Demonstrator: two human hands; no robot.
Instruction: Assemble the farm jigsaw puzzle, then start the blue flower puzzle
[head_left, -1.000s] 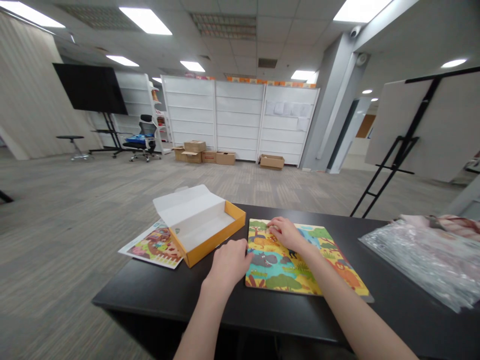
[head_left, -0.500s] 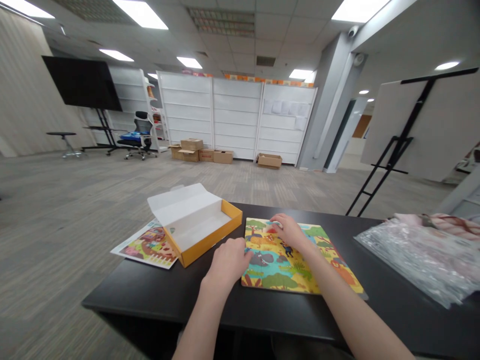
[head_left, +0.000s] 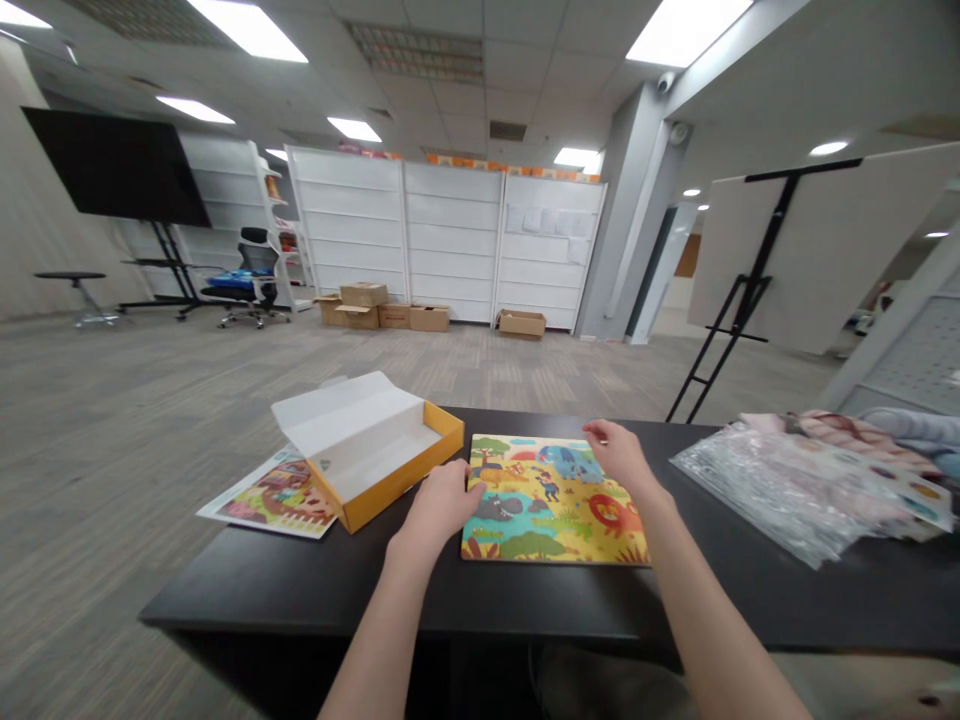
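Puzzle (head_left: 551,505) lies between left hand (head_left: 444,497) and right hand (head_left: 624,457), which has moved rightward, baring the printed elephant (head_left: 571,463) to view; whether either grips, I cannot tell.

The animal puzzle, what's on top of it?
The right hand overlaps the puzzle at upper right, the left hand at its left edge. Hippo, lion and elephant show; whatever the hands and right forearm cover is hidden.
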